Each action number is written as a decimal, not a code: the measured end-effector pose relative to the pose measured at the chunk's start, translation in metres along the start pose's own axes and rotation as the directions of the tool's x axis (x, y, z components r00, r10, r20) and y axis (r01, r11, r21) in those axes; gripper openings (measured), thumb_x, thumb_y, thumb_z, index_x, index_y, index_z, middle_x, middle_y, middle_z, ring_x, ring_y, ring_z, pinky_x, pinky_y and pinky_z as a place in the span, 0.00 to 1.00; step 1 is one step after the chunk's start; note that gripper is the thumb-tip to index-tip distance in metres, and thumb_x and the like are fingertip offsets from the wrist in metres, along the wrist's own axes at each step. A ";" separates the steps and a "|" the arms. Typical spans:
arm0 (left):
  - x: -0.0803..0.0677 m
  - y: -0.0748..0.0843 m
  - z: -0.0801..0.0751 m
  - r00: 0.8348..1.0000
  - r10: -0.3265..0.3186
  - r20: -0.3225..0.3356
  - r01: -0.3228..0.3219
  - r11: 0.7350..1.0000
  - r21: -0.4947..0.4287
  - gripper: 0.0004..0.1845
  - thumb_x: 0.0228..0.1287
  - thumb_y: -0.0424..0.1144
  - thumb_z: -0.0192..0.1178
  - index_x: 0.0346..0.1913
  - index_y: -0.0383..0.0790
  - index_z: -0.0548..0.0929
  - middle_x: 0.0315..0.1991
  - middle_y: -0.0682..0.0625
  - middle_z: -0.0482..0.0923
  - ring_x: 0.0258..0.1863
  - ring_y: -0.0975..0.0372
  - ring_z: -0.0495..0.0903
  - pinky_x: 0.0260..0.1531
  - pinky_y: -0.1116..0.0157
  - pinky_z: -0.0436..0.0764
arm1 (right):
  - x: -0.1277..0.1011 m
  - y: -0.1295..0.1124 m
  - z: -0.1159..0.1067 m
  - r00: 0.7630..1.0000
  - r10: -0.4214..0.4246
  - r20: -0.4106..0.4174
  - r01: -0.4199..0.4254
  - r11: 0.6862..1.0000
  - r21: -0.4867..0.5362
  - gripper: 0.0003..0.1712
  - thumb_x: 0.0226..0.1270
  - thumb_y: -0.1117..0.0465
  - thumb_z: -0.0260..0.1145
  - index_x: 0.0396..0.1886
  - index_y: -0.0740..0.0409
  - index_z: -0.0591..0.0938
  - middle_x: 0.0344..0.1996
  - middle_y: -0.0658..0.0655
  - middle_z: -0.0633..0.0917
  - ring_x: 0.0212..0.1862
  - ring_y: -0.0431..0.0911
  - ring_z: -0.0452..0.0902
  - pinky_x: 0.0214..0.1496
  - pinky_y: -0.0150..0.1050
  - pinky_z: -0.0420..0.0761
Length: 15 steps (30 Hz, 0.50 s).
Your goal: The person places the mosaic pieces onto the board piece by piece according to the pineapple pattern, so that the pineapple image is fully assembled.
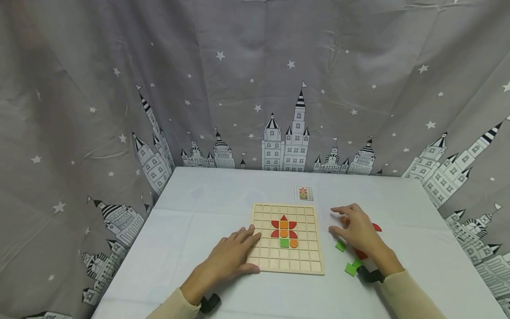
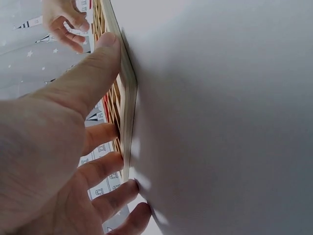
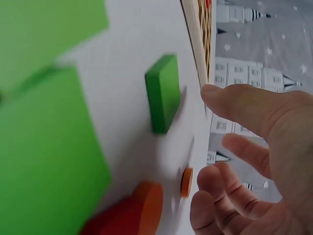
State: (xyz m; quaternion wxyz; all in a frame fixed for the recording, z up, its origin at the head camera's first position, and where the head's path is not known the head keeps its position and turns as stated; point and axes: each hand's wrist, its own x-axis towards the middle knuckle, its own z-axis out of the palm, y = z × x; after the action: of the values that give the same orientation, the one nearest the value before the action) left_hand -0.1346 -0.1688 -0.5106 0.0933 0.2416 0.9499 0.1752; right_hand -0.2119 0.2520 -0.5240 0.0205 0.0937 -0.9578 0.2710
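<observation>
A square wooden grid board (image 1: pixel 296 265) lies on the table. On it are a red triangle (image 1: pixel 283 218), an orange square (image 1: pixel 284 224), an orange disc (image 1: pixel 283 233), red curved pieces (image 1: pixel 292 234), a green square (image 1: pixel 284 243) and another orange disc (image 1: pixel 294 243). My left hand (image 1: pixel 229 254) rests along the board's left edge, thumb at the near corner, fingers spread. Right of the board, my right hand (image 1: pixel 358 228) hovers with thumb and fingers apart, nothing between them. Beneath and beside it lie a loose green square (image 3: pixel 168 90) and a loose orange disc (image 3: pixel 186 182).
More green squares (image 1: pixel 350 269) and red pieces (image 1: pixel 361 254) lie by the right wrist, another red piece (image 1: pixel 376 227) beyond that hand. A small picture card (image 1: pixel 303 193) lies behind the board. A grey castle-print curtain (image 1: pixel 239 88) hangs behind the white table (image 1: pixel 199 212).
</observation>
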 end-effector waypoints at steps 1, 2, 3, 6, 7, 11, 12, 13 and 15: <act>0.000 0.000 0.000 1.000 0.003 -0.002 -0.003 1.000 0.004 0.54 0.69 0.66 0.79 0.89 0.44 0.73 0.92 0.38 0.67 0.88 0.35 0.72 0.71 0.30 0.83 | 0.000 0.002 -0.001 1.000 0.018 0.007 -0.018 1.000 -0.001 0.37 0.68 0.55 0.90 0.74 0.57 0.89 0.61 0.67 0.86 0.49 0.50 0.81 0.49 0.40 0.83; 0.000 0.000 0.000 1.000 0.005 -0.003 -0.005 1.000 0.007 0.54 0.69 0.66 0.79 0.89 0.44 0.73 0.92 0.37 0.67 0.88 0.35 0.72 0.71 0.30 0.83 | 0.000 0.005 -0.002 0.999 0.036 0.018 -0.036 0.999 0.001 0.38 0.69 0.54 0.90 0.75 0.57 0.88 0.61 0.68 0.86 0.49 0.51 0.81 0.49 0.40 0.83; 0.000 0.000 0.000 1.000 0.006 -0.004 -0.006 1.000 0.010 0.54 0.69 0.66 0.79 0.89 0.44 0.73 0.92 0.37 0.67 0.88 0.35 0.72 0.70 0.30 0.83 | 0.000 0.007 -0.003 0.998 0.054 0.028 -0.054 0.999 0.002 0.39 0.69 0.53 0.89 0.76 0.58 0.87 0.62 0.69 0.85 0.49 0.52 0.81 0.49 0.41 0.83; 0.000 0.001 0.001 1.000 0.006 -0.005 -0.006 1.000 0.014 0.54 0.68 0.66 0.79 0.89 0.43 0.73 0.92 0.37 0.67 0.88 0.35 0.72 0.70 0.30 0.84 | 0.000 0.012 -0.005 0.994 0.097 0.047 -0.097 0.995 -0.006 0.40 0.70 0.52 0.89 0.77 0.59 0.86 0.62 0.70 0.85 0.49 0.53 0.81 0.49 0.43 0.84; 0.000 0.001 0.001 1.000 0.006 -0.006 -0.006 1.000 0.015 0.54 0.68 0.66 0.79 0.89 0.43 0.73 0.92 0.37 0.67 0.88 0.35 0.72 0.70 0.30 0.84 | -0.001 0.013 -0.006 0.993 0.109 0.050 -0.108 0.994 -0.010 0.40 0.70 0.52 0.89 0.77 0.60 0.86 0.61 0.71 0.85 0.49 0.54 0.82 0.49 0.43 0.84; 0.000 0.001 0.001 1.000 0.007 -0.008 -0.007 1.000 0.021 0.54 0.68 0.65 0.80 0.89 0.43 0.73 0.92 0.37 0.67 0.87 0.35 0.73 0.70 0.31 0.84 | -0.001 0.018 -0.009 0.990 0.133 0.052 -0.132 0.991 -0.019 0.38 0.71 0.52 0.88 0.75 0.62 0.87 0.58 0.69 0.86 0.49 0.55 0.83 0.48 0.43 0.85; -0.001 0.001 0.001 1.000 0.007 -0.009 -0.006 1.000 0.022 0.54 0.68 0.65 0.80 0.89 0.43 0.73 0.92 0.37 0.67 0.87 0.34 0.73 0.70 0.31 0.84 | -0.001 0.019 -0.010 0.989 0.137 0.054 -0.136 0.991 -0.015 0.37 0.71 0.52 0.87 0.74 0.63 0.88 0.57 0.69 0.86 0.49 0.55 0.82 0.48 0.43 0.85; -0.001 0.002 0.001 1.000 0.007 -0.009 -0.006 1.000 0.022 0.54 0.68 0.65 0.80 0.89 0.43 0.73 0.92 0.37 0.67 0.87 0.34 0.73 0.70 0.31 0.84 | -0.001 0.020 -0.011 0.988 0.141 0.055 -0.141 0.990 -0.009 0.36 0.71 0.52 0.87 0.73 0.63 0.88 0.56 0.68 0.87 0.48 0.55 0.82 0.47 0.42 0.84; -0.001 0.002 0.002 1.000 0.004 -0.007 -0.004 1.000 0.023 0.54 0.68 0.65 0.80 0.89 0.43 0.73 0.92 0.37 0.67 0.87 0.34 0.73 0.70 0.31 0.84 | -0.002 0.022 -0.012 0.986 0.153 0.059 -0.153 0.988 0.003 0.33 0.72 0.53 0.87 0.71 0.64 0.90 0.54 0.67 0.88 0.48 0.54 0.81 0.46 0.40 0.82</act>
State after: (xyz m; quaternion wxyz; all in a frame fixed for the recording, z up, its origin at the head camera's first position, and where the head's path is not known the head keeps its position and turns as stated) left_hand -0.1328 -0.1670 -0.5111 0.0870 0.2440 0.9516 0.1652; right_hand -0.2147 0.2768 -0.5258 -0.0287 0.0278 -0.9613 0.2725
